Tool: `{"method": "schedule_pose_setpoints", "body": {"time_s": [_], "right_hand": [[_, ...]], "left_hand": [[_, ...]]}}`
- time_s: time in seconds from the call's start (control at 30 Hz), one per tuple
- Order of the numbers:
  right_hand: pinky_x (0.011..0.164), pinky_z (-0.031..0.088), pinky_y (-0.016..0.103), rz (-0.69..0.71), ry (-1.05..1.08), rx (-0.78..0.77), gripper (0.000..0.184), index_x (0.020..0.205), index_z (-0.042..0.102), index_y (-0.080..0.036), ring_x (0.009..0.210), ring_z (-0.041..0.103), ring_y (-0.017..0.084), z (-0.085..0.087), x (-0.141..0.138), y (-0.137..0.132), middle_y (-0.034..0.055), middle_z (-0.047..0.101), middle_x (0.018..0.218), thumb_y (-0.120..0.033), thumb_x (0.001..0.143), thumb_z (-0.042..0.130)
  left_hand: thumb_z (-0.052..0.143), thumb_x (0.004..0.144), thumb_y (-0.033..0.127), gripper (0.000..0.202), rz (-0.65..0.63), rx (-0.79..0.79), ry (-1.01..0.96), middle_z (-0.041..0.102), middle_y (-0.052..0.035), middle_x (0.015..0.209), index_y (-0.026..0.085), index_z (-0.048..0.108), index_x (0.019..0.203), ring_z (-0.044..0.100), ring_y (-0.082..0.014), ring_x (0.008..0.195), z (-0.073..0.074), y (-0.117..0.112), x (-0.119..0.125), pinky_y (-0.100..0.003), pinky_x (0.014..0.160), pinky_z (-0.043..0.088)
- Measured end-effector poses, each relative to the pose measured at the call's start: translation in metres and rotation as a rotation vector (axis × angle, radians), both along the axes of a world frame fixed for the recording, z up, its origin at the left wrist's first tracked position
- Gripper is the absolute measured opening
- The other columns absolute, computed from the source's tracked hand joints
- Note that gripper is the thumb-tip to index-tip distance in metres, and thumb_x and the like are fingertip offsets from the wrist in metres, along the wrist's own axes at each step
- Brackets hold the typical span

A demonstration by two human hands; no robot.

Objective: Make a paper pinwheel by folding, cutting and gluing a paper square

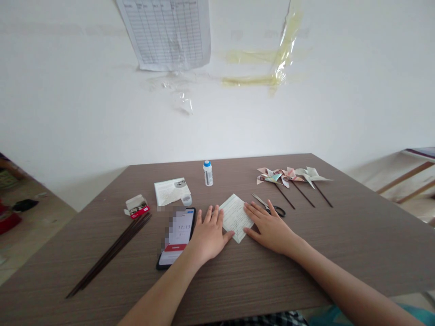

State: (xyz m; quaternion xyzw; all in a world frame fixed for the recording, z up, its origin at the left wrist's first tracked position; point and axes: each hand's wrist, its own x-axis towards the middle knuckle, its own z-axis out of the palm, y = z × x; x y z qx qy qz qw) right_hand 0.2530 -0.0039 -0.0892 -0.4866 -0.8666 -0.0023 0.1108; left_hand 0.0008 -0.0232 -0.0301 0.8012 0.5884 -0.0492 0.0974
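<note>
Two flat hands, the left hand [208, 236] and right hand [270, 228], grip nothing, open and touching one printed paper square [236, 218] set diamond-wise between them on the counter [238, 290]; three pinwheels [288, 177] lie beyond.

Wood-grain table [272, 280], paper square [234, 213], smartphone [176, 237], blue-capped bottle [208, 173], scissors [268, 206], paper pinwheels [288, 177], dark sticks [108, 253]

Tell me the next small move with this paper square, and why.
Probably pick up the scissors with your right hand: the paper square lies flat between it and your left hand, the scissors sit just beyond your right fingers, and the pinwheels look made from cut paper.
</note>
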Motion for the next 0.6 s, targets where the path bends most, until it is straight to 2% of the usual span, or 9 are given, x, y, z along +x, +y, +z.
{"method": "schedule_pose_setpoints", "body": {"time_s": [0.2, 0.3, 0.43, 0.5, 0.6], "right_hand": [[0.148, 0.014, 0.083, 0.023, 0.035, -0.157, 0.081, 0.185, 0.053, -0.02, 0.18, 0.043, 0.045, 0.018, 0.0, 0.001, 0.0209, 0.047, 0.19, -0.053, 0.113, 0.07], [0.147, 0.013, 0.085, 0.051, 0.082, -0.175, 0.08, 0.185, 0.055, -0.028, 0.18, 0.042, 0.048, 0.02, 0.0, 0.002, 0.0181, 0.047, 0.191, -0.048, 0.11, 0.075], [0.147, 0.017, 0.086, 0.061, 0.124, -0.164, 0.067, 0.174, 0.068, -0.044, 0.177, 0.046, 0.05, 0.018, 0.0, 0.003, 0.0105, 0.05, 0.19, -0.043, 0.108, 0.079], [0.147, 0.018, 0.085, 0.056, 0.125, -0.177, 0.067, 0.172, 0.07, -0.044, 0.177, 0.045, 0.051, 0.018, 0.0, 0.004, 0.0098, 0.05, 0.19, -0.043, 0.106, 0.082], [0.146, 0.016, 0.087, 0.067, 0.131, -0.196, 0.069, 0.175, 0.069, -0.04, 0.178, 0.043, 0.052, 0.018, 0.001, 0.005, 0.0127, 0.048, 0.191, -0.042, 0.107, 0.082]], "left_hand": [[0.049, 0.123, 0.055, 0.079, 0.036, -0.018, 0.072, 0.027, -0.023, 0.198, 0.011, 0.044, 0.188, 0.026, -0.0418, 0.187, 0.008, -0.002, 0.005, -0.069, 0.152, 0.021], [0.051, 0.124, 0.053, 0.079, 0.037, -0.015, 0.07, 0.024, -0.024, 0.198, 0.01, 0.04, 0.189, 0.024, -0.0431, 0.187, 0.009, -0.001, 0.005, -0.072, 0.151, 0.022], [0.053, 0.124, 0.045, 0.073, -0.022, -0.03, 0.0, 0.024, -0.0161, 0.199, 0.021, 0.04, 0.191, 0.022, -0.0405, 0.188, 0.01, 0.0, 0.003, -0.075, 0.151, 0.02], [0.051, 0.125, 0.042, 0.068, -0.051, -0.054, -0.026, 0.029, -0.0125, 0.199, 0.026, 0.042, 0.19, 0.025, -0.0385, 0.188, 0.009, 0.0, 0.002, -0.076, 0.151, 0.019], [0.05, 0.126, 0.041, 0.065, -0.07, -0.062, -0.037, 0.034, -0.0117, 0.197, 0.029, 0.044, 0.19, 0.029, -0.0374, 0.187, 0.008, 0.0, 0.001, -0.078, 0.151, 0.019]]}}
